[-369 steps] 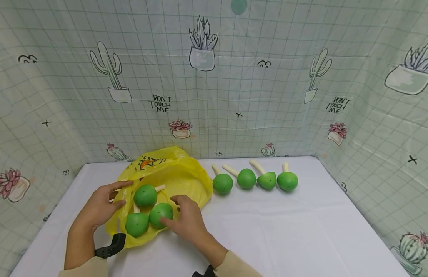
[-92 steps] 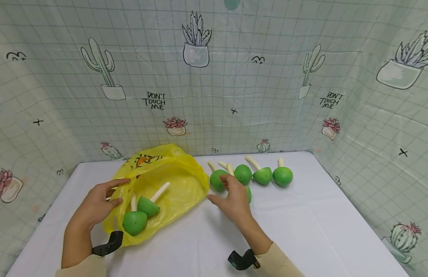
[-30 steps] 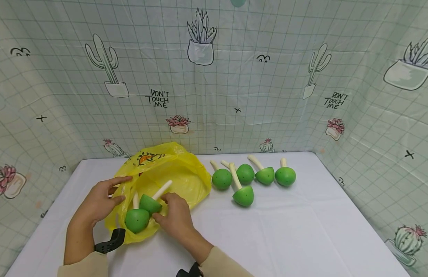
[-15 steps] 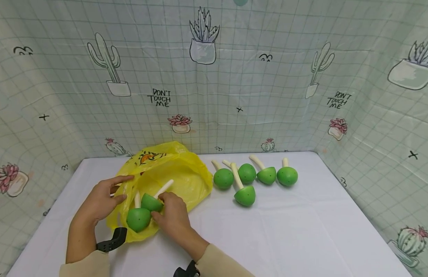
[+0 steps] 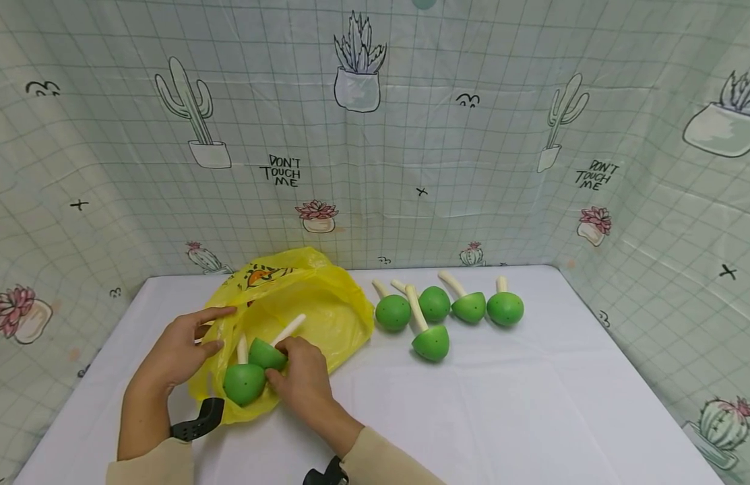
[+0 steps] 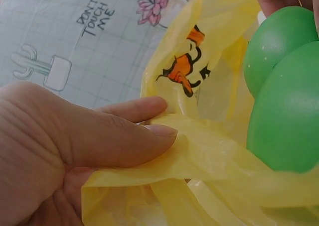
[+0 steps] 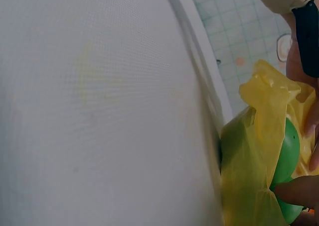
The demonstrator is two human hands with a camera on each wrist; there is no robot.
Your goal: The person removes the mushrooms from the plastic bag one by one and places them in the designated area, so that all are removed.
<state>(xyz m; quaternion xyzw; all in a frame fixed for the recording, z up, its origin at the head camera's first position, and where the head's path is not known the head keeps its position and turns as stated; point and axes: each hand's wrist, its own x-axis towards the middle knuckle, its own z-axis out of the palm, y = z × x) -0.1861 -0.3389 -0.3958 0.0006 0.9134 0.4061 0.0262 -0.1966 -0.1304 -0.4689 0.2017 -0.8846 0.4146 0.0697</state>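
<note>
A yellow plastic bag (image 5: 335,306) lies on its side at the left of the table, its mouth facing me. My left hand (image 5: 171,353) pinches the bag's left edge between thumb and fingers; the left wrist view shows the thumb (image 6: 134,141) over the film. Inside the bag mouth are two toy mushrooms with green caps and white stems. My right hand (image 5: 308,374) reaches in and pinches the rear toy mushroom (image 5: 264,353) by its cap, stem pointing back right. The front toy mushroom (image 5: 244,385) touches it. In the right wrist view, bag film hides part of the caps.
Right of the bag, several more toy mushrooms lie on the white tablecloth (image 5: 502,411): a back row ending with one mushroom (image 5: 505,308) at the right, and one mushroom (image 5: 431,343) in front. A patterned curtain (image 5: 405,148) stands behind and at the sides.
Earlier, three mushrooms lay in the bag; one now lies in front of the row. My right hand went from there back to the bag and closed on the rear mushroom. The left hand stayed.
</note>
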